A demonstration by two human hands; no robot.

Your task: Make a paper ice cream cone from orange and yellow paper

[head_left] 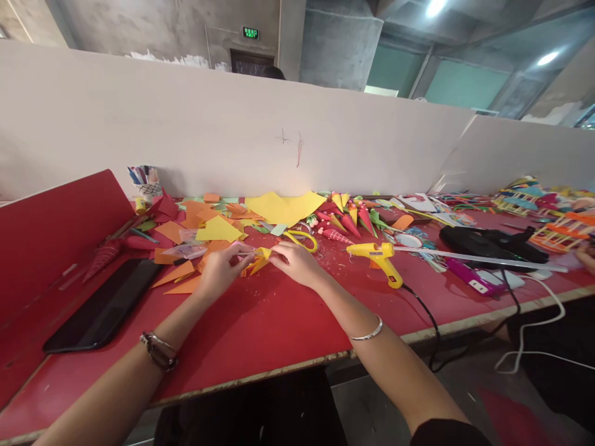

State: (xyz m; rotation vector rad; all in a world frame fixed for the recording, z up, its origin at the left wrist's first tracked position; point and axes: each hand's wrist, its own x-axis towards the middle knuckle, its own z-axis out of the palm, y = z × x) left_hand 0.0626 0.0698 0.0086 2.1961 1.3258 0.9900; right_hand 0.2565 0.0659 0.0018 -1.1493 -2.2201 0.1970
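Observation:
Both my hands meet over a small folded yellow paper piece (261,256) on the red table (260,334). My left hand (223,267) pinches its left end, fingers closed. My right hand (292,260) presses and grips its right end, fingers curled. Yellow-handled scissors (303,238) lie just behind my right hand. Orange and yellow paper scraps (211,230) lie beside my left hand.
A yellow glue gun (377,255) with a black cord lies to the right, near a long clear stick (488,258). A black phone (100,313) rests at the left. Paper cones (346,221), a pen cup (146,181) and a white partition (232,130) stand behind. Another person's hand (586,258) shows far right.

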